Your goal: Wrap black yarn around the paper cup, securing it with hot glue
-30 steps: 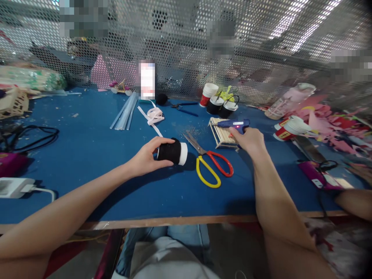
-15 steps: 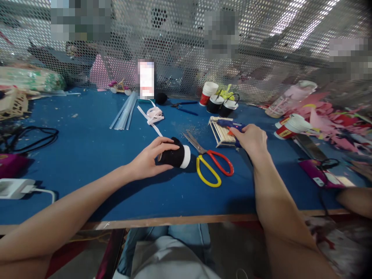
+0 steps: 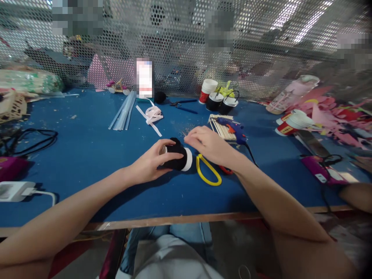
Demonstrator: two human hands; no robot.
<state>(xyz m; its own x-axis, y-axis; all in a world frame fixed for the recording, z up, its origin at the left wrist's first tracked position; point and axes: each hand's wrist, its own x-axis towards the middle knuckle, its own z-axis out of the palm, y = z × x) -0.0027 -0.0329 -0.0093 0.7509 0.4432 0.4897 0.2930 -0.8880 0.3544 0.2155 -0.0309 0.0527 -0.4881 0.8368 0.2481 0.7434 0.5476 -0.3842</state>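
Note:
On its side in my left hand lies a paper cup wrapped in black, its white end facing right. My left fingers and thumb close around it. My right hand hovers just right of the cup, over the scissors, fingers bent and drawn together; what is between them, if anything, is hidden. The scissors' yellow handle shows below that hand; the blades and most of the red handle are covered. A blue glue gun rests on a small wooden stick rack farther right.
White ribbon and clear glue sticks lie behind the cup. Pliers, two black-wrapped cups and a phone are at the back. Stacked paper cups and a power strip are on the right, near another person's arm.
My right hand has let go of the glue gun, which stays on the rack, and has moved left over the scissors toward the cup. My left hand has shifted its fingers on the cup.

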